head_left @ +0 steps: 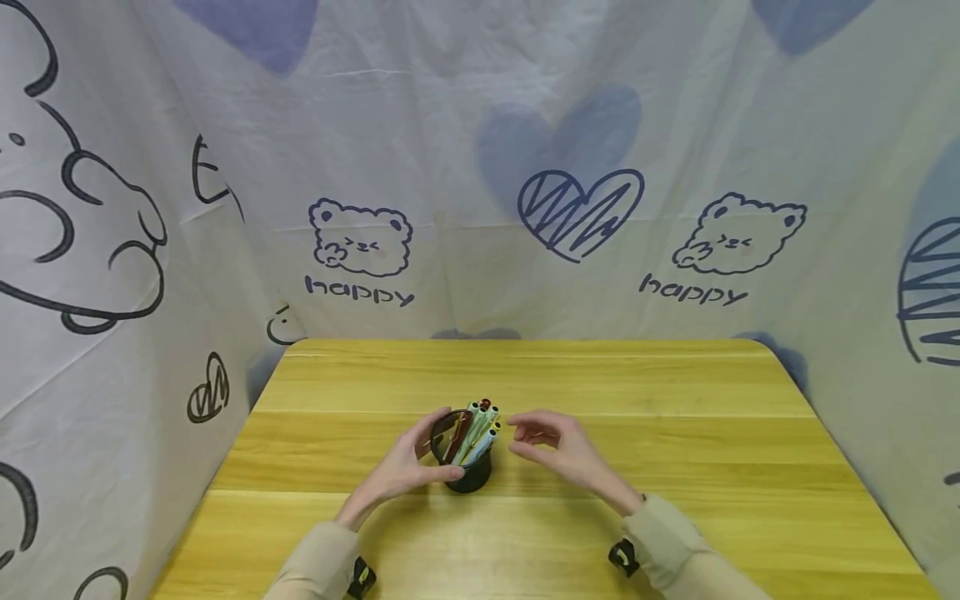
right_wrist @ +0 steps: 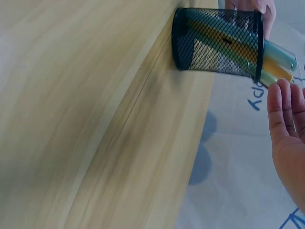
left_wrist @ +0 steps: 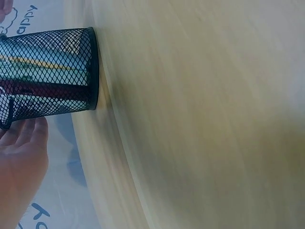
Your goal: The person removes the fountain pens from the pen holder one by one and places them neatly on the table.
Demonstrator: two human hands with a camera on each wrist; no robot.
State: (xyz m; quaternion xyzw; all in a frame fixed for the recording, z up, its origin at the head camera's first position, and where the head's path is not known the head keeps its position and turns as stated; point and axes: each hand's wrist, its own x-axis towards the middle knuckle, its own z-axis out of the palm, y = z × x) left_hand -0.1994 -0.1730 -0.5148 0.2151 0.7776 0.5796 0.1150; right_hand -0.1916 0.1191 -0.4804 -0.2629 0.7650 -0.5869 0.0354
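Note:
A black mesh pen holder (head_left: pixel 471 477) stands on the yellow wooden table (head_left: pixel 675 467), a little left of centre. Several coloured pens (head_left: pixel 480 423) lean in it, their tips sticking out over the rim. My left hand (head_left: pixel 405 467) holds the holder from the left, with the thumb across its front and the fingers round the far side. The left wrist view shows the holder (left_wrist: pixel 52 71) beside my palm (left_wrist: pixel 19 162). My right hand (head_left: pixel 551 446) hovers just right of the pens, its fingers loosely bent and holding nothing. In the right wrist view the holder (right_wrist: pixel 217 43) and pens (right_wrist: pixel 279 62) lie just beyond my fingertips (right_wrist: pixel 285 102).
White cloth (head_left: pixel 465 192) printed with bears, hearts and "happy" hangs close around the table on the left, back and right. The tabletop ends at that cloth, with rounded far corners. A small black wrist camera (head_left: pixel 622 557) sits on each sleeve.

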